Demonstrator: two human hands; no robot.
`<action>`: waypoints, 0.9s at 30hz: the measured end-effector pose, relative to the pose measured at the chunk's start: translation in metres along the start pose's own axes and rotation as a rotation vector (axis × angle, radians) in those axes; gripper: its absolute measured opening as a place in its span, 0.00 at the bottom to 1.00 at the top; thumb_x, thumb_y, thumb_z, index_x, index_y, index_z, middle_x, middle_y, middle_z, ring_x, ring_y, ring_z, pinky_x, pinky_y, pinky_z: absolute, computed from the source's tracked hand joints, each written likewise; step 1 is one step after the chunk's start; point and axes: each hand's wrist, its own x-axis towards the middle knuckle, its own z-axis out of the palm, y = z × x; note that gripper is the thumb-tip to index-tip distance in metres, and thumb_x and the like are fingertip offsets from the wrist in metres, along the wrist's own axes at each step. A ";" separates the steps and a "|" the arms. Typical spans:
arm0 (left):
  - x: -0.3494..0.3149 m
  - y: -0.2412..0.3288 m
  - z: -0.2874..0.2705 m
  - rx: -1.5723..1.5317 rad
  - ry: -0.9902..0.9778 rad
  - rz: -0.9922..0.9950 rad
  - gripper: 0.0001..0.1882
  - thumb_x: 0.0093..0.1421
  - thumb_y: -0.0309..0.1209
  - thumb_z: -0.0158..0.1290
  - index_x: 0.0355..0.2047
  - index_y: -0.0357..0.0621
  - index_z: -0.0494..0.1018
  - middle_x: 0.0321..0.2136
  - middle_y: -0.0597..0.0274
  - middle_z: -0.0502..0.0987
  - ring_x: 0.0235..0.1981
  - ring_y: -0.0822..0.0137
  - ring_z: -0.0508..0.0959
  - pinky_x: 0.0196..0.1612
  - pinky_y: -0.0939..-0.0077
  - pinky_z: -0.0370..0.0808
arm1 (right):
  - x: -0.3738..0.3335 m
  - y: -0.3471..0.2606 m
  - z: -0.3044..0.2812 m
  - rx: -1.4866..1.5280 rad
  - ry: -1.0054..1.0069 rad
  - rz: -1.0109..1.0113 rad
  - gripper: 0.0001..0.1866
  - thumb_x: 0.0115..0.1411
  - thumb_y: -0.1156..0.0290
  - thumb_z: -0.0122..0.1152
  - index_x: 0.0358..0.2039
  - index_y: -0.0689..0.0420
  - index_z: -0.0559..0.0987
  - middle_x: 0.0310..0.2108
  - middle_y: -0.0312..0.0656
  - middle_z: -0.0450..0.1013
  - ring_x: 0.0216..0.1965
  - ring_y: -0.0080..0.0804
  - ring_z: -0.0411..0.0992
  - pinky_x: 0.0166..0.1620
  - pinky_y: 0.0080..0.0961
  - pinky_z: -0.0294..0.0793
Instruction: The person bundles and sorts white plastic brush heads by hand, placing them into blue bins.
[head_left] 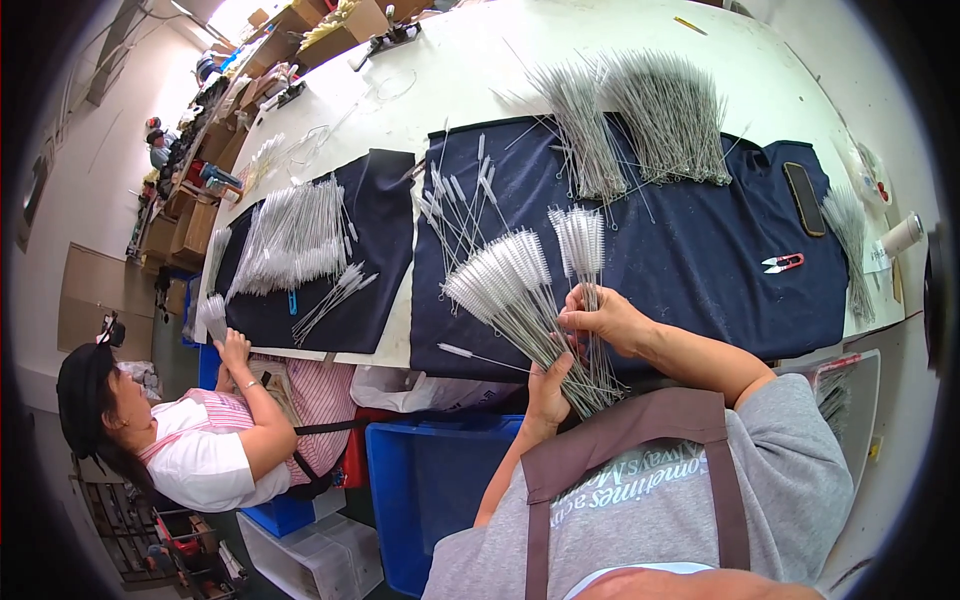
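Observation:
My left hand (548, 392) is closed round the wire stems of a large fanned bunch of white-bristled tube brushes (505, 285). A smaller bunch of the same brushes (580, 245) stands upright beside it, its stems pinched in my right hand (608, 318). Both bunches have their bristle heads pointing away from me, and the stems come close together near my apron. One loose brush (470, 353) lies on the dark cloth (720, 270) left of the big bunch. Several more loose brushes (465, 205) are scattered farther back on the cloth.
Dense piles of wire pieces (665, 115) lie at the back. On the right are a phone (803, 200), red-handled thread snips (783, 263) and a spool (902, 235). A blue bin (420, 500) stands below the table edge. At left a co-worker (200, 430) handles brushes beside another pile (290, 240).

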 end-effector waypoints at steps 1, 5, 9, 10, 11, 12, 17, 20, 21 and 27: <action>0.000 0.000 0.001 -0.005 -0.003 0.005 0.16 0.55 0.25 0.53 0.44 0.40 0.67 0.39 0.63 0.73 0.40 0.68 0.72 0.44 0.71 0.71 | 0.000 0.001 0.000 0.000 0.002 -0.001 0.09 0.53 0.75 0.61 0.28 0.57 0.68 0.23 0.34 0.69 0.22 0.20 0.69 0.26 0.17 0.68; 0.001 0.000 -0.003 -0.025 -0.008 -0.033 0.17 0.54 0.22 0.53 0.45 0.41 0.67 0.39 0.65 0.72 0.41 0.71 0.72 0.46 0.75 0.70 | 0.000 0.001 -0.002 -0.003 -0.024 0.004 0.09 0.54 0.74 0.61 0.30 0.57 0.68 0.23 0.34 0.68 0.23 0.20 0.69 0.26 0.16 0.69; 0.001 -0.001 -0.001 -0.028 -0.012 -0.010 0.16 0.54 0.22 0.53 0.44 0.41 0.67 0.39 0.65 0.72 0.40 0.71 0.72 0.46 0.74 0.70 | -0.003 -0.005 0.002 -0.009 -0.010 0.038 0.11 0.52 0.74 0.63 0.33 0.58 0.70 0.24 0.34 0.69 0.23 0.20 0.69 0.28 0.17 0.69; 0.001 -0.001 0.000 -0.011 -0.018 0.004 0.16 0.54 0.23 0.53 0.44 0.40 0.68 0.39 0.65 0.72 0.40 0.70 0.72 0.45 0.73 0.71 | -0.003 -0.005 0.001 -0.009 -0.011 0.040 0.11 0.52 0.74 0.63 0.33 0.58 0.70 0.24 0.34 0.69 0.23 0.20 0.69 0.28 0.17 0.69; 0.002 -0.002 -0.001 -0.012 -0.016 0.005 0.16 0.54 0.23 0.53 0.44 0.40 0.68 0.39 0.65 0.72 0.40 0.70 0.72 0.45 0.73 0.71 | -0.002 -0.005 0.001 -0.067 -0.018 0.023 0.11 0.52 0.73 0.63 0.33 0.58 0.70 0.23 0.33 0.69 0.23 0.20 0.69 0.28 0.16 0.69; 0.003 -0.004 -0.002 0.033 -0.013 0.030 0.16 0.54 0.23 0.54 0.44 0.41 0.67 0.38 0.65 0.72 0.40 0.70 0.72 0.45 0.73 0.70 | -0.002 -0.005 0.000 -0.125 -0.027 0.006 0.11 0.51 0.73 0.63 0.33 0.58 0.71 0.23 0.32 0.69 0.23 0.19 0.68 0.28 0.16 0.68; 0.001 -0.004 0.002 0.160 0.039 0.076 0.17 0.54 0.22 0.53 0.45 0.41 0.66 0.38 0.64 0.72 0.40 0.71 0.72 0.45 0.75 0.70 | 0.000 -0.006 -0.005 -0.107 -0.020 -0.007 0.11 0.51 0.73 0.64 0.32 0.58 0.71 0.24 0.33 0.69 0.26 0.19 0.68 0.30 0.17 0.69; 0.000 -0.003 0.006 0.058 0.051 0.054 0.16 0.54 0.22 0.53 0.44 0.41 0.66 0.38 0.64 0.72 0.39 0.71 0.72 0.46 0.75 0.70 | 0.002 -0.001 -0.008 -0.101 0.014 -0.024 0.10 0.51 0.73 0.63 0.32 0.57 0.71 0.26 0.34 0.69 0.28 0.21 0.69 0.34 0.19 0.70; 0.000 -0.003 0.005 0.044 0.060 0.050 0.16 0.55 0.22 0.52 0.44 0.41 0.66 0.38 0.64 0.72 0.40 0.71 0.72 0.46 0.75 0.70 | 0.002 0.002 -0.010 -0.096 0.046 -0.041 0.09 0.51 0.74 0.62 0.32 0.57 0.71 0.27 0.34 0.69 0.30 0.21 0.69 0.36 0.19 0.70; 0.001 -0.004 0.004 0.069 0.074 0.079 0.16 0.55 0.22 0.51 0.45 0.40 0.66 0.39 0.62 0.72 0.42 0.69 0.72 0.48 0.72 0.69 | 0.002 0.001 -0.016 -0.060 0.039 0.014 0.09 0.53 0.74 0.59 0.35 0.59 0.72 0.31 0.37 0.69 0.35 0.22 0.69 0.37 0.20 0.72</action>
